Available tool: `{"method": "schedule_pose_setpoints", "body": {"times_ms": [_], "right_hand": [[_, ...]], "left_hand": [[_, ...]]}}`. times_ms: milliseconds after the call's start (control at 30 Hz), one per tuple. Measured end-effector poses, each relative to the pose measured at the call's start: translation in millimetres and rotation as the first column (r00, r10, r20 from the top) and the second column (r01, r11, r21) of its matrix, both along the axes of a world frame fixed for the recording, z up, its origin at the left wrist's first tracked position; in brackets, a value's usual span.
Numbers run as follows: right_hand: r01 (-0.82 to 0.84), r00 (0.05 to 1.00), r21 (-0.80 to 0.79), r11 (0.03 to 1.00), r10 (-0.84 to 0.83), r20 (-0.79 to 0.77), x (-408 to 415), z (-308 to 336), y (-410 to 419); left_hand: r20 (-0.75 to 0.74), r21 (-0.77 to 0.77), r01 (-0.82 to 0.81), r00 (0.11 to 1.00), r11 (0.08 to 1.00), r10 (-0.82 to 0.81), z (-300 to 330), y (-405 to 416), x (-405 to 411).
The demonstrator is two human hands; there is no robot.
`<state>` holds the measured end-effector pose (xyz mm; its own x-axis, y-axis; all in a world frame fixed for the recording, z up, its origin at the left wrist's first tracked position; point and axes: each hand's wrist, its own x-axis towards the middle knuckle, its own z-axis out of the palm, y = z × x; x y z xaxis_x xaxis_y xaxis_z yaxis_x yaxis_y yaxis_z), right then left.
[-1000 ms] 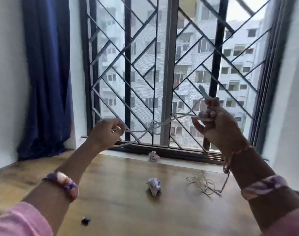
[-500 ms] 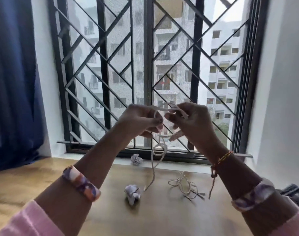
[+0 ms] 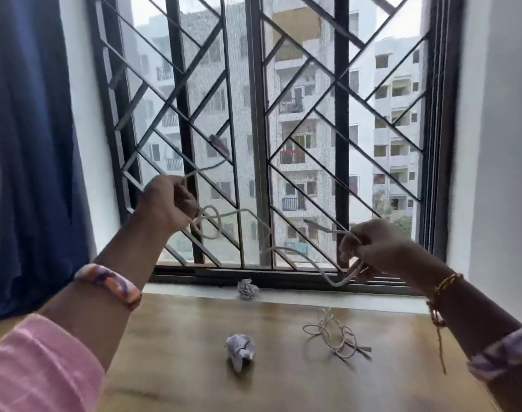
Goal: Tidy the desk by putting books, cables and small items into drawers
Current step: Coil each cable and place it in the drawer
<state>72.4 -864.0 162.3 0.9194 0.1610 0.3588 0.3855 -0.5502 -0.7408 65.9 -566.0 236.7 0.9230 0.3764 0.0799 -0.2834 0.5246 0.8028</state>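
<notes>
Hands point(image 3: 167, 203) point(image 3: 375, 248) now apart, white cable point(image 3: 253, 224) looped between them.

The person wears pink sleeves point(image 3: 30, 361) pushed up the forearms, a wide patterned band point(image 3: 109, 282) in orange, purple and white on each forearm, and a thin red-and-yellow thread bracelet point(image 3: 445, 285) on the right wrist.
</notes>
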Motion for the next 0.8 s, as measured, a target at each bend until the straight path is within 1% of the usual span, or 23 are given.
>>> {"method": "schedule_pose_setpoints", "body": {"times_ms": [33, 67, 133, 200, 300, 333, 367, 400, 433, 467, 500, 533, 567, 633, 700, 733, 800], "right_hand": [[0.021, 0.999, 0.029, 0.999, -0.020, -0.029, 3.6, -2.0, -4.5], [0.035, 0.998, 0.023, 0.999, -0.034, -0.055, 6.1, -3.1, -7.8], [-0.004, 0.992, -0.067, 0.998, -0.004, -0.124, 8.8, -4.6, -10.6], [-0.142, 0.971, -0.173, 0.975, 0.104, -0.216, 8.0, -4.3, -10.1], [-0.361, 0.908, -0.313, 0.879, 0.254, -0.334, 6.2, -3.7, -2.4], [-0.397, 0.899, -0.349, 0.849, 0.283, -0.335, 7.3, -2.8, 2.3], [-0.400, 0.907, -0.376, 0.836, 0.302, -0.293, 8.4, -2.5, 7.9], [-0.371, 0.927, -0.387, 0.844, 0.314, -0.204, 8.5, -0.8, 15.0], [-0.326, 0.945, -0.367, 0.871, 0.317, -0.086, 7.8, 2.4, 22.5], [-0.289, 0.949, -0.306, 0.907, 0.313, 0.031, 5.2, 7.4, 30.6], [-0.294, 0.942, -0.206, 0.934, 0.319, 0.104, 2.4, 12.7, 39.5], [-0.339, 0.929, -0.101, 0.935, 0.350, 0.117, -1.7, 17.9, 48.7], [-0.401, 0.912, -0.027, 0.916, 0.401, 0.080, -4.9, 21.2, 59.1], [-0.498, 0.866, 0.044, 0.866, 0.499, -0.024, -6.8, 17.1, 78.4], [-0.541, 0.828, 0.164, 0.825, 0.556, -0.068, -3.9, 2.4, 91.4], [-0.545, 0.821, 0.210, 0.811, 0.567, -0.058, -1.2, -4.0, 93.4], [-0.529, 0.843, 0.201, 0.824, 0.538, 0.015, 6.6, -11.3, 89.4]], "left_hand": [[-0.008, -0.018, -0.008, 1.000, 1.000, 0.008, -0.5, 4.2, 4.3], [-0.013, -0.043, -0.008, 1.000, 0.999, 0.007, -0.8, 5.9, 7.7], [0.001, -0.082, 0.001, 1.000, 0.997, -0.001, -0.4, 5.8, 13.1], [0.029, -0.019, 0.057, 0.998, 0.998, -0.057, 0.1, 1.0, 18.3], [0.030, 0.122, 0.193, 0.980, 0.974, -0.198, 1.7, -13.4, 22.5], [0.023, 0.156, 0.220, 0.974, 0.963, -0.226, 3.4, -18.8, 23.5], [0.022, 0.181, 0.240, 0.969, 0.954, -0.248, 5.1, -24.2, 24.4], [0.028, 0.197, 0.262, 0.962, 0.945, -0.272, 6.7, -30.2, 25.4], [0.038, 0.204, 0.285, 0.954, 0.937, -0.298, 7.2, -37.1, 26.5], [0.047, 0.203, 0.304, 0.946, 0.931, -0.320, 6.3, -44.7, 27.1], [0.055, 0.197, 0.317, 0.941, 0.928, -0.333, 4.5, -52.6, 28.1], [0.063, 0.192, 0.325, 0.937, 0.926, -0.342, 2.4, -60.7, 29.3], [0.071, 0.187, 0.331, 0.935, 0.925, -0.349, 0.5, -68.2, 30.2], [0.095, 0.167, 0.323, 0.935, 0.932, -0.341, 0.6, -77.9, 31.8], [0.132, 0.123, 0.284, 0.945, 0.951, -0.299, 4.8, -77.2, 34.1], [0.158, 0.088, 0.255, 0.951, 0.963, -0.266, 7.2, -72.8, 35.7], [0.214, -0.007, 0.176, 0.962, 0.984, -0.170, 9.7, -60.0, 39.6]]}}
